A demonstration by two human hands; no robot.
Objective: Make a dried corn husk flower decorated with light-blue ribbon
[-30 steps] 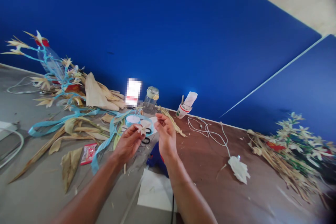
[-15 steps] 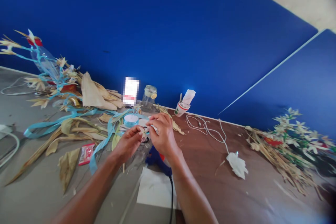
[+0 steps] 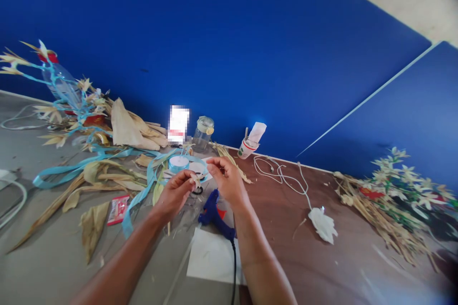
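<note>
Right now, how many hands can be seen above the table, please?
2. The left hand pinches a small pale piece; the right hand is to its right, near the blue glue gun. I cannot tell whether the right one holds anything. No other hands show.

Flower piece (image 3: 196, 181), in left hand (image 3: 176, 191): dried-husk look, papery, matt. Glue gun (image 3: 213, 213), just below right hand (image 3: 229, 182): blue plastic, smooth. Sheet (image 3: 207, 257), lower, under glue gun's cord: white paper, matt. Ribbon (image 3: 53, 176), left of left hand: light-blue fabric look, smooth, faint sheen. Wrapper (image 3: 118, 210), same side, nearer: plastic-film look, glossy. Bottle (image 3: 66, 86), far left: clear plastic, glossy. Counter (image 3: 282, 248), right of right hand: brown, smooth, slight sheen.
</note>
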